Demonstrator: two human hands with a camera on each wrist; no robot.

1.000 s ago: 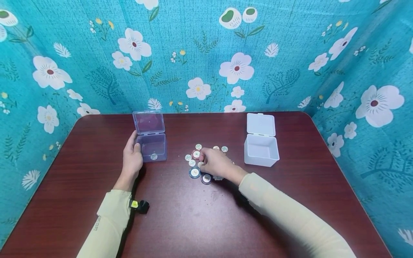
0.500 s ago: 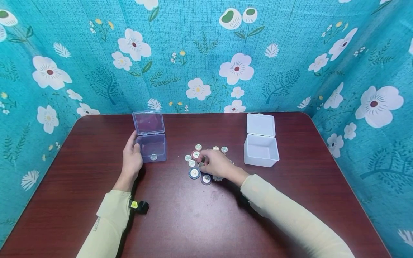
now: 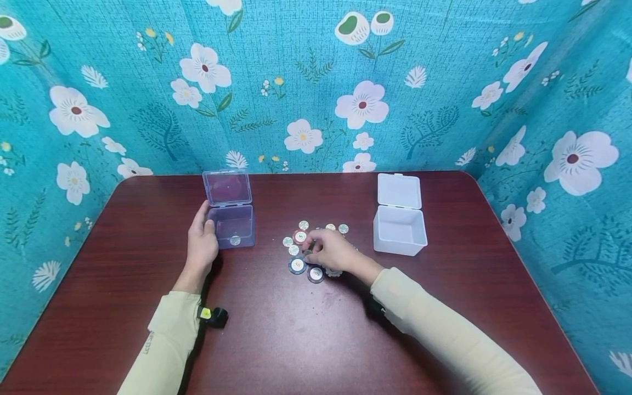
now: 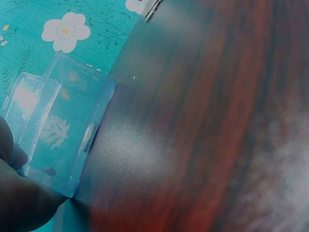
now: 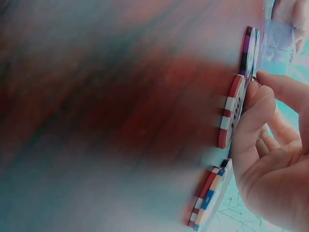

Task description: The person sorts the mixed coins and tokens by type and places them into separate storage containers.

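Observation:
My left hand grips the left side of a clear plastic box, its thumb along the wall. The box's lid stands up, and a silver coin shows inside. In the middle of the table, my right hand pinches a small coin between thumb and index finger, low among the pile; only part of the coin shows. Around it lie a red poker chip, a blue chip, a dark purple chip and several silver coins. The hand partly covers further chips.
A white plastic box with its lid raised stands to the right of the pile. Two coins lie just beyond the right hand. A floral curtain hangs behind the brown table.
My right hand's thumb and index finger have shifted slightly and now pinch the coin low in the pile. The left hand and both boxes stay where they were.

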